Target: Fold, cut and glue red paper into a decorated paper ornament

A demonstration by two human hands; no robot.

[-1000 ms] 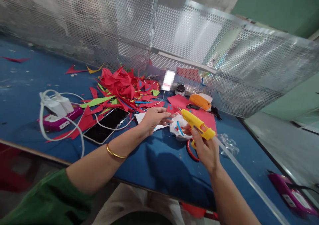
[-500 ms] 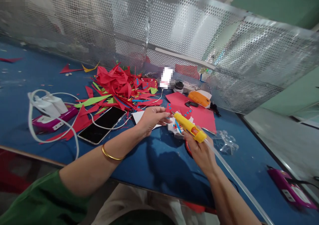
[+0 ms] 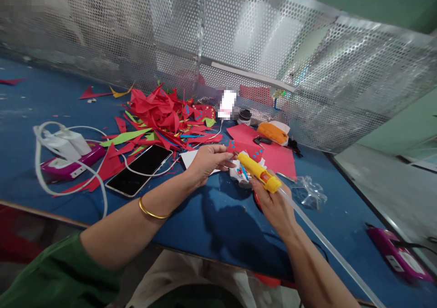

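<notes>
My right hand (image 3: 273, 203) is wrapped round a yellow hot glue gun (image 3: 257, 174), with a long clear glue stick (image 3: 331, 244) running out of its back end. The gun's nozzle points left, close to my left fingertips. Between finger and thumb, my left hand (image 3: 211, 162) grips the left end of a red paper piece (image 3: 246, 149) dotted with small blue bits. Just below the nozzle sits a small white container (image 3: 237, 175) with coloured bits in it, partly hidden by the gun.
Left lie a heap of red paper scraps (image 3: 159, 110), a black-screened phone (image 3: 139, 170) and a purple power strip (image 3: 73, 162) with white cables. Red sheets (image 3: 280, 160), an orange pouch (image 3: 273, 133) and clear plastic (image 3: 310, 193) are on the right. Perforated metal (image 3: 246, 39) stands behind.
The glue gun has shifted very slightly left in view, and so has the rest of the scene. Both hands keep the same holds.
</notes>
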